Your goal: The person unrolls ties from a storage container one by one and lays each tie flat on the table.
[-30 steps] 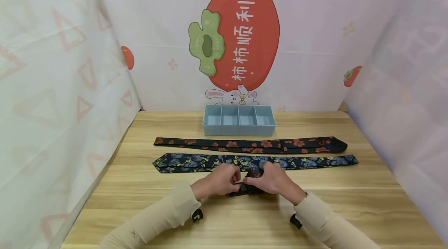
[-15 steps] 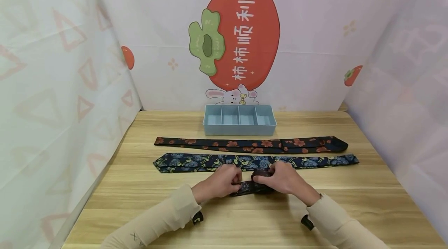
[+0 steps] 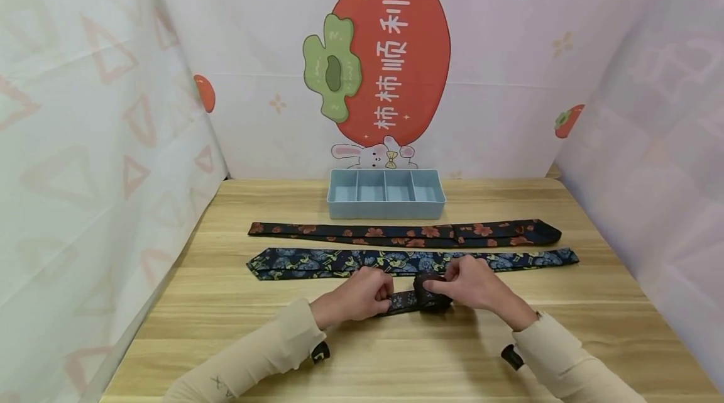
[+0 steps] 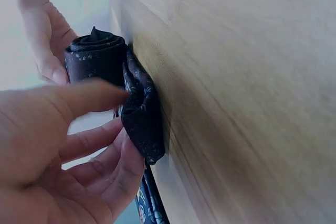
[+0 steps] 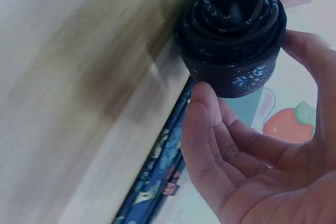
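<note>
A dark tie with small pale flowers is mostly wound into a roll, with a short flat end running out to the left. My right hand grips the roll between thumb and fingers; in the right wrist view the tie's spiral faces the camera. At the flat end, my left hand pinches the fabric, and the left wrist view shows the folded tip between its thumb and fingers. Just behind both hands lies a navy tie with blue and yellow figures, stretched flat.
A black tie with red flowers lies farther back, parallel to the navy one. Behind it stands a light blue box with several compartments. Printed cloth hangs at the back and both sides of the wooden table.
My right hand has moved right with the roll, which now stands more upright and compact. More of the flat end shows between the hands; the left hand has barely moved.
</note>
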### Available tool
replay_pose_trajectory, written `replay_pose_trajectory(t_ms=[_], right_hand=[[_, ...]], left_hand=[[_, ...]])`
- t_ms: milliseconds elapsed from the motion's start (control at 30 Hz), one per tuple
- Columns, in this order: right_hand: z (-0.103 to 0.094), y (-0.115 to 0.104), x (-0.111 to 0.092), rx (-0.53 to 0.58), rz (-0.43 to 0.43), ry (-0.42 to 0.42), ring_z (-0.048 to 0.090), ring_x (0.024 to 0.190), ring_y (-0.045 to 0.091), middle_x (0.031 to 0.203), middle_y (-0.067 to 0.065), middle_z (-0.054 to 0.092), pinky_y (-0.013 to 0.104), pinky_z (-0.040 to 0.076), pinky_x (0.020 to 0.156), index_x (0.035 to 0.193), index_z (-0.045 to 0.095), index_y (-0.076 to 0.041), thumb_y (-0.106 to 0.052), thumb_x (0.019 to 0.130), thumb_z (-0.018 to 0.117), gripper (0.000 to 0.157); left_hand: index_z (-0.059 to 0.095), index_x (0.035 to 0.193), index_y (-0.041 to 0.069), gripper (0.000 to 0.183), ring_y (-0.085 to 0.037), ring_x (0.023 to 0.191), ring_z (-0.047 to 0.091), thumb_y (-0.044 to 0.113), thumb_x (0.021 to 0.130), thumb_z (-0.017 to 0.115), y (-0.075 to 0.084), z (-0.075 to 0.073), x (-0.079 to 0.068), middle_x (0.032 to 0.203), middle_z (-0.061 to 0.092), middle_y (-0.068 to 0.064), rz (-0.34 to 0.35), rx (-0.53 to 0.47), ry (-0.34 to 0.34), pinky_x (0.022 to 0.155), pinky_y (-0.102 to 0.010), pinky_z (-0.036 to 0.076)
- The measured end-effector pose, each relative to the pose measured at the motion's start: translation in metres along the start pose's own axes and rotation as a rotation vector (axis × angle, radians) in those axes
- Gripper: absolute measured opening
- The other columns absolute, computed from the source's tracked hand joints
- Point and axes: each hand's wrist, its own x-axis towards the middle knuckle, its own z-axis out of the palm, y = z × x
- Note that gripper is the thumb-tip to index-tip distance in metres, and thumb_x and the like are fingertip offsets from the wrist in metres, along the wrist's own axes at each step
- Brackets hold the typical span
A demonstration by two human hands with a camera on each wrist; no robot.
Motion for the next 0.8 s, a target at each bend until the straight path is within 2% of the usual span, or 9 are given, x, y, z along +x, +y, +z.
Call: replay_pose_trajectory(t_ms=[100, 200, 300, 333, 467, 533, 567, 633, 800], right_hand=[[-0.007, -0.006, 0.001, -0.028, -0.038, -0.009, 0.033, 0.043, 0.011, 0.048, -0.006, 0.036, 0.026, 0.031, 0.047, 0.059, 0.054, -0.016, -0.066, 0.073, 0.071, 0.055], [-0.016, -0.016, 0.008, -0.065, -0.144, -0.005, 0.037, 0.043, 0.01, 0.05, -0.006, 0.041, 0.026, 0.035, 0.047, 0.065, 0.057, -0.015, -0.057, 0.077, 0.073, 0.046], [-0.016, -0.031, 0.019, -0.101, -0.318, -0.008, 0.045, 0.048, 0.007, 0.058, -0.007, 0.052, 0.028, 0.045, 0.054, 0.08, 0.064, -0.013, -0.044, 0.083, 0.073, 0.033], [-0.014, -0.035, 0.022, -0.107, -0.377, -0.014, 0.049, 0.051, 0.005, 0.061, -0.007, 0.056, 0.031, 0.051, 0.065, 0.085, 0.065, -0.012, -0.04, 0.084, 0.073, 0.029], [-0.002, -0.049, 0.03, -0.139, -0.541, -0.073, 0.05, 0.057, 0.0, 0.069, -0.008, 0.058, 0.029, 0.052, 0.067, 0.088, 0.068, -0.011, -0.029, 0.085, 0.073, 0.019], [0.003, -0.052, 0.029, -0.178, -0.561, -0.085, 0.047, 0.056, 0.0, 0.068, -0.008, 0.055, 0.024, 0.049, 0.063, 0.085, 0.067, -0.012, -0.027, 0.084, 0.075, 0.017], [0.004, -0.053, 0.028, -0.196, -0.558, -0.088, 0.045, 0.055, 0.001, 0.067, -0.008, 0.053, 0.022, 0.042, 0.054, 0.083, 0.066, -0.013, -0.026, 0.083, 0.076, 0.016], [0.005, -0.054, 0.026, -0.233, -0.551, -0.076, 0.042, 0.053, 0.004, 0.063, -0.007, 0.049, 0.021, 0.037, 0.052, 0.077, 0.064, -0.015, -0.025, 0.081, 0.078, 0.018], [0.002, -0.048, 0.019, -0.226, -0.541, -0.059, 0.042, 0.054, 0.004, 0.062, -0.006, 0.049, 0.021, 0.037, 0.053, 0.074, 0.063, -0.016, -0.022, 0.079, 0.079, 0.018]], left_hand=[[0.069, 0.094, 0.014, 0.012, 0.0, 0.07, 0.057, 0.023, 0.086, 0.071, -0.001, 0.0, -0.001, 0.082, 0.064, 0.006, -0.003, -0.01, -0.015, 0.064, -0.014, 0.047], [0.069, 0.096, 0.014, 0.016, -0.002, 0.072, 0.057, 0.025, 0.085, 0.073, -0.002, 0.0, -0.001, 0.084, 0.064, 0.006, -0.003, 0.001, -0.022, 0.065, -0.015, 0.048], [0.068, 0.095, 0.015, 0.017, -0.001, 0.072, 0.056, 0.026, 0.084, 0.074, -0.004, 0.001, -0.001, 0.084, 0.063, 0.006, -0.017, 0.016, -0.023, 0.065, -0.015, 0.047], [0.068, 0.095, 0.015, 0.017, -0.001, 0.072, 0.056, 0.026, 0.084, 0.075, -0.004, 0.001, -0.001, 0.084, 0.063, 0.006, -0.022, 0.015, -0.024, 0.065, -0.015, 0.047], [0.068, 0.095, 0.014, 0.017, -0.001, 0.072, 0.056, 0.024, 0.083, 0.076, -0.006, 0.002, -0.002, 0.084, 0.063, 0.006, -0.027, 0.002, -0.025, 0.064, -0.014, 0.048], [0.069, 0.095, 0.014, 0.017, -0.001, 0.072, 0.057, 0.024, 0.083, 0.075, -0.007, 0.003, -0.002, 0.084, 0.063, 0.005, -0.024, 0.002, -0.019, 0.064, -0.014, 0.048], [0.069, 0.095, 0.014, 0.017, -0.001, 0.072, 0.057, 0.024, 0.083, 0.076, -0.008, 0.003, -0.002, 0.084, 0.063, 0.006, -0.024, 0.006, -0.014, 0.064, -0.014, 0.048], [0.068, 0.095, 0.015, 0.016, -0.001, 0.072, 0.056, 0.024, 0.083, 0.076, -0.009, 0.003, -0.002, 0.084, 0.063, 0.006, -0.025, 0.014, -0.006, 0.064, -0.014, 0.047], [0.068, 0.093, 0.016, 0.014, -0.001, 0.07, 0.055, 0.023, 0.083, 0.076, -0.012, 0.002, -0.003, 0.082, 0.062, 0.006, -0.022, 0.011, -0.003, 0.064, -0.015, 0.047]])
